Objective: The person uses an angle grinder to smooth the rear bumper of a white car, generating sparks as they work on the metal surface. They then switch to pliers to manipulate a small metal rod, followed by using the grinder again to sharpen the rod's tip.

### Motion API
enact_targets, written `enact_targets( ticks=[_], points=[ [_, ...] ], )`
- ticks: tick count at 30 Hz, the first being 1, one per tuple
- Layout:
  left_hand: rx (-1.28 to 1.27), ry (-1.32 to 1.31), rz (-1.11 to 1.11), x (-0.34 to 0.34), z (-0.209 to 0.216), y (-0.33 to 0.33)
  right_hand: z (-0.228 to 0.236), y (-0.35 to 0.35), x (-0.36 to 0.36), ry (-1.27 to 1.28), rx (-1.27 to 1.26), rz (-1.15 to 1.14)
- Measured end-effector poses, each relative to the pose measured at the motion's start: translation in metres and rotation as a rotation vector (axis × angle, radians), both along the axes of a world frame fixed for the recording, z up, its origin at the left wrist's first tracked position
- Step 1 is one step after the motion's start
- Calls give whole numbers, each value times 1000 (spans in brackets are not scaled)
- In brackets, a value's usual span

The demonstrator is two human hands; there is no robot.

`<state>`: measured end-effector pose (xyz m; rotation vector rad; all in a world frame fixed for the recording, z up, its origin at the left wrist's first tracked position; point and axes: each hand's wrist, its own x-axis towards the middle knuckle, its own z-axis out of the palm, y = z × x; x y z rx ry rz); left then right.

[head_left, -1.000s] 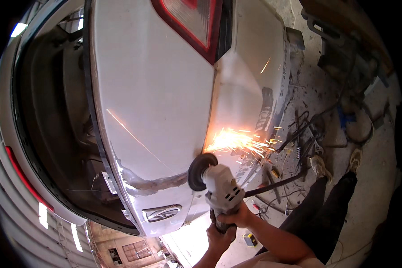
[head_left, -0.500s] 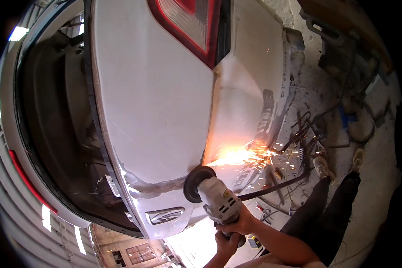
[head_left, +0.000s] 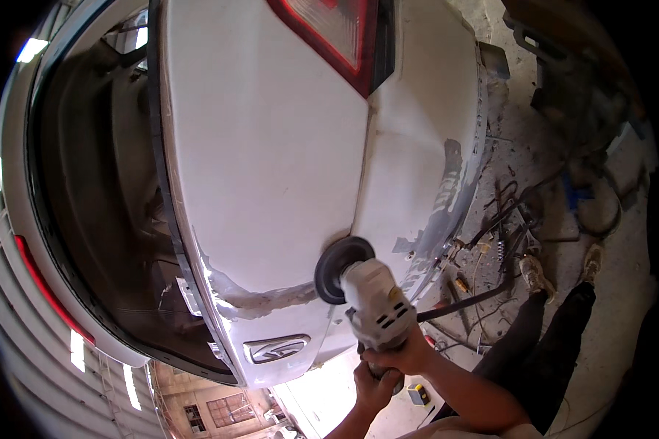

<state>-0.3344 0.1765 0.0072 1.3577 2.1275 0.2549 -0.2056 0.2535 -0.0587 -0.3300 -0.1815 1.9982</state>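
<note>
Both my hands hold a grey-white angle grinder (head_left: 377, 298) with a dark round disc (head_left: 332, 272). My right hand (head_left: 408, 356) is wrapped round its body. My left hand (head_left: 375, 386) is closed on the rear end, just below the right. The disc lies over the seam between two white car panels, beside a grey, scraped strip (head_left: 260, 298). Whether it touches the metal I cannot tell. No sparks show. Near the disc, on the same panel (head_left: 263, 161), sits a chrome emblem (head_left: 277, 349). A red-and-clear tail light (head_left: 337, 36) is at the top.
The car's dark open rear (head_left: 95, 197) fills the left. Cables, a dark hose (head_left: 468, 300) and small metal pieces lie on the concrete floor at right, close to my shoes (head_left: 537, 278). A yellow-and-black box (head_left: 418, 395) stands below the grinder.
The bright stream of sparks at the disc has gone. My hands and the grinder have moved up and slightly right in view. The car also appears shifted a little to the right.
</note>
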Motion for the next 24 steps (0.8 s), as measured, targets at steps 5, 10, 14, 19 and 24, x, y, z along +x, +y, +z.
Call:
enact_targets(
  ticks=[5,10,14,19,24],
  points=[
    [169,-51,53,22,-11,-16,-1,-15,-5,-40,21,-64],
    [1,-27,5,6,-3,-1,5,2,7,-23,27,-9],
    [-39,-8,101,6,-13,-15,4,-7,9,-62,-4,-31],
    [-70,-50,41,13,-2,-3,2,-5,5,-112,26,-64],
    [52,-2,10,12,-18,-13,-4,-10,9,-130,2,31]
  ],
)
